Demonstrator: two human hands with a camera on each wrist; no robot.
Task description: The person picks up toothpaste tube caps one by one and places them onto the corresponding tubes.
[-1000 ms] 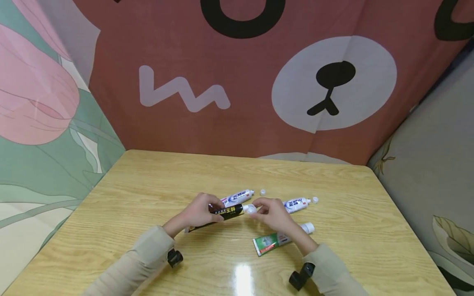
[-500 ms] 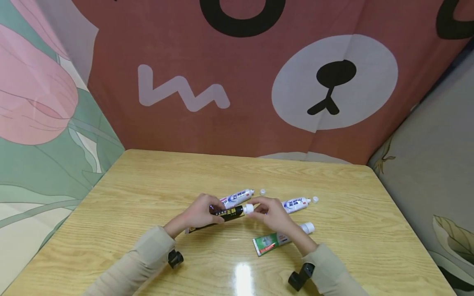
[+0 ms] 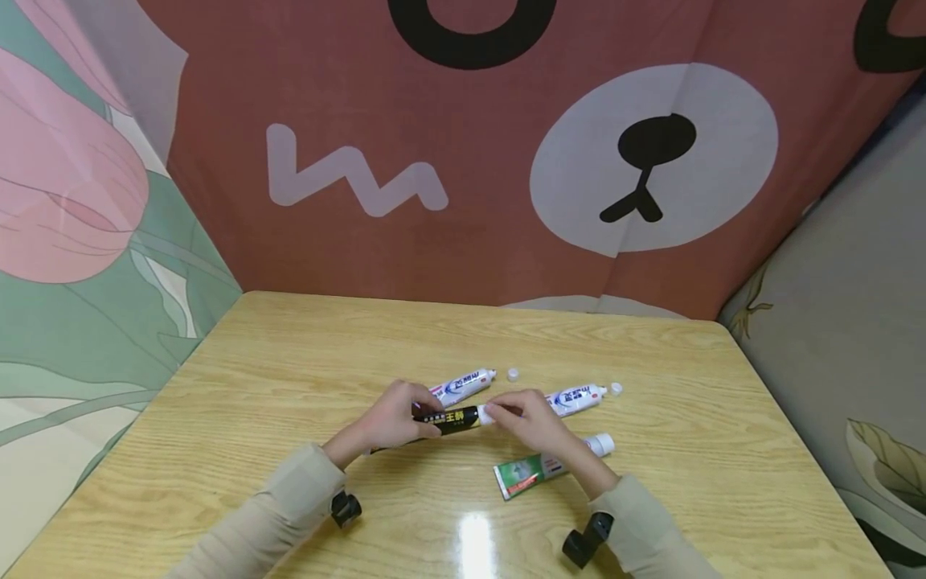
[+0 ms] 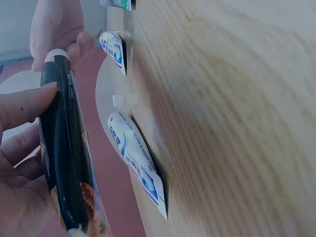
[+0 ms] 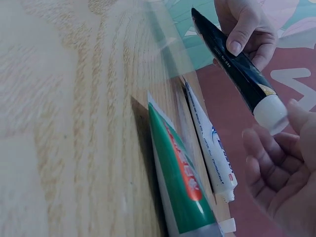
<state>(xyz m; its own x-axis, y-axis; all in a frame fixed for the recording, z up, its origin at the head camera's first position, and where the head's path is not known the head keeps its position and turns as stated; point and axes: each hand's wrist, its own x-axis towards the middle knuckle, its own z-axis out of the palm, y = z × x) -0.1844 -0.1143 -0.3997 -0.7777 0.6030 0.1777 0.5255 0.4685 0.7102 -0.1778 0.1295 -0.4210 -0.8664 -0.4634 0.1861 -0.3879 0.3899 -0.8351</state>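
My left hand (image 3: 396,416) grips a black toothpaste tube (image 3: 460,419) around its body, thumb on the near side. The tube is held above the table, its capped end pointing right. At that end, my right hand (image 3: 537,422) pinches the white cap (image 5: 270,113), which sits on the tube's mouth. Fingers partly cover the cap in the head view. Behind the black tube lies a white-and-blue toothpaste tube (image 3: 463,388), uncapped, and a similar tube (image 3: 579,399) lies behind my right hand. A green-and-white toothpaste tube (image 3: 526,474), capped, lies partly under my right forearm.
Two small loose white caps stand on the wooden table (image 3: 325,346): one cap (image 3: 513,375) by the left white-and-blue tube's nozzle, another cap (image 3: 616,389) by the right one's. A printed curtain (image 3: 347,265) hangs behind the table's far edge.
One second ago the white cap was tilted at the tube's mouth. It now lines up with the tube, and my right fingers have closed further over it. The left hand keeps its grip.
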